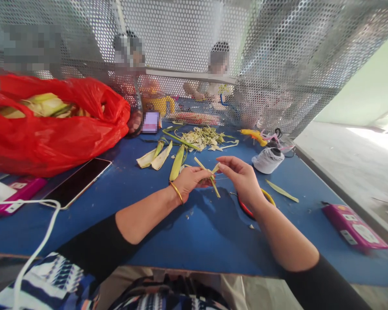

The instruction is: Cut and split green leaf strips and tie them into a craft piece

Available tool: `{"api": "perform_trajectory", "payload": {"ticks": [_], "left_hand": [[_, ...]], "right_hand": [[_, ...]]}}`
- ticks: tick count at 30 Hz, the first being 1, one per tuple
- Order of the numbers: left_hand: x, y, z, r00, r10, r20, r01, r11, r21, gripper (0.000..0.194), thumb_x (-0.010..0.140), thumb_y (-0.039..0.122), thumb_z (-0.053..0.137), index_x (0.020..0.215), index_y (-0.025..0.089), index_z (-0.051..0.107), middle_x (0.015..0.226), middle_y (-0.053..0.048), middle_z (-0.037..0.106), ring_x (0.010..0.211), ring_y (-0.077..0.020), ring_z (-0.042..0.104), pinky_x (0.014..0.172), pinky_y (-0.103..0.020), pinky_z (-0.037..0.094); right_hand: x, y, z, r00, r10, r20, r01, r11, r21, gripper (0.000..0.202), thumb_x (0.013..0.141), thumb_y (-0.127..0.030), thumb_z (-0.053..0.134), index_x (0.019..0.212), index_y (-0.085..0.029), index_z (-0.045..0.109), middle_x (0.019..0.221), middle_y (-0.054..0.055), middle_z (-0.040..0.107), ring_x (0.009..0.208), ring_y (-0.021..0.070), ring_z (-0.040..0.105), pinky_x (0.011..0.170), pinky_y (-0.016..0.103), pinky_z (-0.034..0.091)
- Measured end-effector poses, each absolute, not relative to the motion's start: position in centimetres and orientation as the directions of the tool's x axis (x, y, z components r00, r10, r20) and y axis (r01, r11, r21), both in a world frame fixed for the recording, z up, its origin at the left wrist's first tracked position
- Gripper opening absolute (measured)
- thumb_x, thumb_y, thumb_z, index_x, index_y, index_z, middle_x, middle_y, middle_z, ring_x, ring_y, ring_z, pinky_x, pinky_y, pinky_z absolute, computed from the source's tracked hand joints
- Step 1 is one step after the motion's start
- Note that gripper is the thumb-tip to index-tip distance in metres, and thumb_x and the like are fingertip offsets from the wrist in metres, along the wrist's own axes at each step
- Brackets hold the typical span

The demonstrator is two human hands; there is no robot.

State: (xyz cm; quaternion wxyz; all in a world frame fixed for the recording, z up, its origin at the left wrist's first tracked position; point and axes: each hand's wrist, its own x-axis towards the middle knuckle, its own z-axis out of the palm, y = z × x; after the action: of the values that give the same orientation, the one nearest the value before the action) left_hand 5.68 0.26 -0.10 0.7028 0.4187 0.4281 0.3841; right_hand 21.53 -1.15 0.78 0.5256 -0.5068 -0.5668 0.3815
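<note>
Over the middle of the blue table, my left hand (194, 178) pinches several narrow corn husk strips (216, 187), which cross one another at the fingertips. Thumb and forefinger of my right hand (241, 172) are closed on the tip of a pale husk strip that runs across to the left hand. A thin white thread seems to stretch between the two hands. Partly hidden beneath my right wrist lie scissors with red and yellow handles (267, 196). Just left of my hands is a folded green husk (177, 162), with pale husk pieces (161, 156) beside it.
Husk scraps (203, 137) are heaped at the back. A white thread spool (268, 160), a yellow tool (254, 136) and a purple box (354, 226) stand right. On the left are a red plastic bag (61, 142) of husks and a phone (77, 183). Perforated metal screens the back.
</note>
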Motion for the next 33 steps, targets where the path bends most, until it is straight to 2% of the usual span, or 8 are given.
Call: {"api": "perform_trajectory", "payload": {"ticks": [6, 11, 15, 20, 24, 26, 30, 33], "left_hand": [[5.7, 0.2, -0.2, 0.363, 0.889, -0.280, -0.164, 0.357, 0.920, 0.014, 0.062, 0.027, 0.082, 0.064, 0.016, 0.073, 0.068, -0.004, 0.073, 0.068, -0.0150, 0.066, 0.078, -0.030, 0.052], [5.6, 0.2, -0.3, 0.418, 0.868, -0.267, -0.195, 0.373, 0.907, 0.021, 0.059, 0.031, 0.085, 0.068, 0.015, 0.074, 0.071, -0.005, 0.074, 0.070, -0.0157, 0.068, 0.070, -0.027, 0.051], [5.8, 0.1, -0.4, 0.369, 0.892, -0.261, -0.147, 0.333, 0.931, 0.012, 0.065, 0.026, 0.079, 0.065, 0.016, 0.073, 0.066, -0.004, 0.072, 0.066, -0.0145, 0.067, 0.066, -0.025, 0.049], [6.0, 0.2, -0.6, 0.286, 0.942, -0.178, -0.055, 0.201, 0.978, 0.012, 0.069, 0.021, 0.073, 0.058, 0.017, 0.071, 0.058, -0.002, 0.067, 0.060, -0.0130, 0.062, 0.061, -0.023, 0.046], [6.0, 0.4, -0.5, 0.254, 0.933, -0.256, -0.068, 0.281, 0.957, 0.013, 0.069, 0.018, 0.073, 0.056, 0.017, 0.070, 0.058, -0.003, 0.067, 0.058, -0.0130, 0.062, 0.061, -0.024, 0.045], [5.9, 0.5, -0.4, 0.238, 0.921, -0.310, -0.094, 0.339, 0.936, 0.011, 0.068, 0.019, 0.074, 0.057, 0.016, 0.070, 0.058, -0.002, 0.068, 0.058, -0.0121, 0.063, 0.059, -0.023, 0.044], [5.6, 0.9, -0.2, 0.187, 0.912, -0.366, -0.154, 0.395, 0.906, 0.012, 0.062, 0.023, 0.081, 0.061, 0.016, 0.071, 0.057, -0.002, 0.067, 0.061, -0.0123, 0.066, 0.057, -0.020, 0.045], [5.3, 1.3, -0.1, 0.142, 0.909, -0.391, -0.184, 0.413, 0.892, 0.016, 0.060, 0.026, 0.083, 0.063, 0.017, 0.070, 0.059, -0.002, 0.068, 0.064, -0.0130, 0.068, 0.057, -0.019, 0.046]], "right_hand": [[21.3, -1.2, 0.3, -0.017, 0.986, 0.163, 0.233, 0.163, -0.959, 0.022, 0.065, -0.040, 0.074, 0.066, -0.020, 0.066, 0.061, -0.002, 0.065, 0.061, 0.0140, 0.056, 0.063, 0.029, 0.046], [21.2, -1.3, -0.1, 0.035, 0.949, 0.315, 0.429, 0.270, -0.862, 0.020, 0.074, -0.038, 0.063, 0.062, -0.022, 0.060, 0.061, -0.001, 0.062, 0.061, 0.0151, 0.053, 0.062, 0.029, 0.041], [20.9, -1.5, -0.3, 0.024, 0.903, 0.428, 0.588, 0.333, -0.737, 0.016, 0.078, -0.031, 0.057, 0.064, -0.024, 0.058, 0.068, 0.002, 0.065, 0.066, 0.0172, 0.055, 0.065, 0.030, 0.040], [20.4, -1.4, -1.0, 0.026, 0.921, 0.389, 0.546, 0.313, -0.777, 0.017, 0.078, -0.031, 0.057, 0.063, -0.023, 0.057, 0.067, 0.001, 0.066, 0.064, 0.0163, 0.055, 0.064, 0.029, 0.041], [21.4, -0.9, -0.4, -0.032, 0.958, 0.284, 0.430, 0.269, -0.862, 0.016, 0.074, -0.036, 0.061, 0.069, -0.022, 0.065, 0.063, -0.001, 0.065, 0.061, 0.0150, 0.055, 0.062, 0.029, 0.043], [22.8, -0.5, 0.6, -0.005, 0.950, 0.312, 0.427, 0.284, -0.858, 0.020, 0.073, -0.039, 0.063, 0.078, -0.021, 0.071, 0.067, -0.001, 0.067, 0.063, 0.0159, 0.057, 0.064, 0.030, 0.044], [26.4, 0.3, 2.2, 0.183, 0.851, 0.492, 0.671, 0.257, -0.695, 0.016, 0.075, -0.032, 0.062, 0.077, -0.022, 0.074, 0.068, 0.001, 0.067, 0.063, 0.0171, 0.056, 0.064, 0.032, 0.040], [27.9, 1.0, 1.8, 0.144, 0.847, 0.511, 0.869, 0.139, -0.475, 0.012, 0.074, -0.023, 0.063, 0.068, -0.023, 0.074, 0.070, 0.003, 0.066, 0.061, 0.0165, 0.051, 0.061, 0.032, 0.033]]}}
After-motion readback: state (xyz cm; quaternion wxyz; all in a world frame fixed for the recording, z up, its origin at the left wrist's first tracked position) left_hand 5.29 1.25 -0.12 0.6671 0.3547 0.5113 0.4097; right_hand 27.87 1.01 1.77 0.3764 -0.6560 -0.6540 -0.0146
